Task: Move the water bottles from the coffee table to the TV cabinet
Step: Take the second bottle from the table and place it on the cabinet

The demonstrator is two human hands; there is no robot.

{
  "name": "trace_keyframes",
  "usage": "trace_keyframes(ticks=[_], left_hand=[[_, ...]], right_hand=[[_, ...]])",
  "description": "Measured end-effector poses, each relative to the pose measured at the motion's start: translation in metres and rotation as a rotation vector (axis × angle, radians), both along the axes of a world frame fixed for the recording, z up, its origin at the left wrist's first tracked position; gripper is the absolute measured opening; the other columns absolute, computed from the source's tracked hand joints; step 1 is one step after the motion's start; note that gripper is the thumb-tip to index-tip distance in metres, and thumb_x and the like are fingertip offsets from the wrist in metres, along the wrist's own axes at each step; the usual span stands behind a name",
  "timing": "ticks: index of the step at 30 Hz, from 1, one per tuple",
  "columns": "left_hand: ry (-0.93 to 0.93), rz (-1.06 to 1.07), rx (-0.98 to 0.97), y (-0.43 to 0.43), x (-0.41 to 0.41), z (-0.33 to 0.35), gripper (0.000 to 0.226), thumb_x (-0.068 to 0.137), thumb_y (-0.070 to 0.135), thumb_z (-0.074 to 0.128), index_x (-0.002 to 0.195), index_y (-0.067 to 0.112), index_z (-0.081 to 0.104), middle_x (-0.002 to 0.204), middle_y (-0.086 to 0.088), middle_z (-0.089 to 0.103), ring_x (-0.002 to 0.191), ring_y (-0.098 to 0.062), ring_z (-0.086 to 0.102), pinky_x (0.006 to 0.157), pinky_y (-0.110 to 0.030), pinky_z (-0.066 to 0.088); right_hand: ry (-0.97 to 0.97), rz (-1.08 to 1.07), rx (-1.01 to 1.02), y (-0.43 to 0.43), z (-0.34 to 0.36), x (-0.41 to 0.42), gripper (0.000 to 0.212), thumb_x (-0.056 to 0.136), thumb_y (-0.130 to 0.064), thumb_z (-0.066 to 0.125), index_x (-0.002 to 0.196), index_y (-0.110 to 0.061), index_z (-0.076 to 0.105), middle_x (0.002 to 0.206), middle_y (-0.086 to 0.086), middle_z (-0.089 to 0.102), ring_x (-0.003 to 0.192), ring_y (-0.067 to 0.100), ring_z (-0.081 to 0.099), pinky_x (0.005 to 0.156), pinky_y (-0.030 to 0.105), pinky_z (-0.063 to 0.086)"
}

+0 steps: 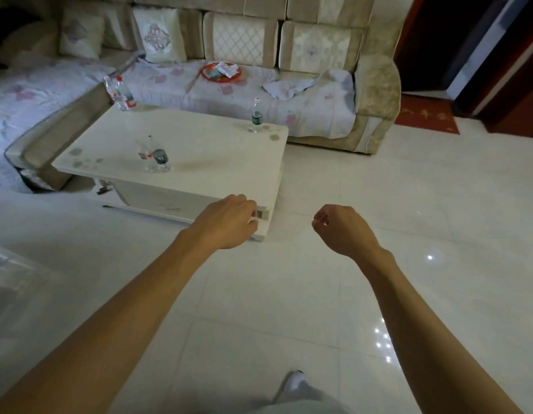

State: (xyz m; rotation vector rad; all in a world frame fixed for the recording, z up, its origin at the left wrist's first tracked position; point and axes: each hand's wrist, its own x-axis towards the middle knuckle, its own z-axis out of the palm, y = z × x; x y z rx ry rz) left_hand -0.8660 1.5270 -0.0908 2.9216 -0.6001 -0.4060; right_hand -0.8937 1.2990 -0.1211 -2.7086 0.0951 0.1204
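Coffee table (pixel 205 150), water bottles (pixel 157 159) beyond L hand (pixel 226 221), R hand (pixel 340 228)

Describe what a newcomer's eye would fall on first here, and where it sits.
The left hand and right hand reach forward empty, fingers loosely curled. On the white coffee table beyond stand a red-capped bottle pair at the far left corner, a mid-table bottle pair and a green-labelled bottle far right. A red plate lies on the sofa.
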Motion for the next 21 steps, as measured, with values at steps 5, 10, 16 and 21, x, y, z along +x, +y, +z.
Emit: trace_keyframes(ticks=[5,10,16,21], left_hand=[[-0.001,-0.029,-0.011,-0.08,0.034,0.003,0.035,0.098,0.033,0.041,0.123,0.014,0.057,0.125,-0.006,0.056,0.112,-0.024,0.054,0.091,-0.04,0.047],[0.022,-0.077,0.011,-0.127,0.068,0.003,0.037,0.1,0.034,0.039,0.129,0.016,0.053,0.132,-0.005,0.053,0.118,-0.023,0.051,0.094,-0.038,0.045],[-0.002,-0.11,0.006,-0.153,0.135,-0.002,0.037,0.1,0.032,0.04,0.13,0.015,0.053,0.133,-0.004,0.053,0.12,-0.021,0.049,0.095,-0.038,0.046],[0.024,-0.143,-0.029,-0.166,0.219,-0.015,0.038,0.1,0.033,0.04,0.133,0.016,0.051,0.135,-0.003,0.052,0.121,-0.02,0.049,0.095,-0.036,0.045]], right_hand=[[0.004,-0.016,0.004,-0.07,0.004,0.035,0.027,0.094,-0.026,0.053,0.11,-0.011,0.066,0.108,0.006,0.069,0.099,0.024,0.063,0.084,0.037,0.052],[0.024,-0.071,0.012,-0.118,0.003,0.067,0.025,0.093,-0.026,0.052,0.108,-0.012,0.067,0.106,0.003,0.07,0.097,0.023,0.063,0.083,0.036,0.052],[0.044,-0.091,-0.008,-0.146,-0.007,0.127,0.024,0.093,-0.026,0.052,0.106,-0.012,0.067,0.104,0.003,0.07,0.095,0.024,0.063,0.082,0.037,0.053],[0.07,-0.123,-0.032,-0.157,-0.01,0.203,0.025,0.093,-0.027,0.051,0.108,-0.013,0.066,0.106,0.002,0.069,0.096,0.023,0.062,0.082,0.037,0.052]])
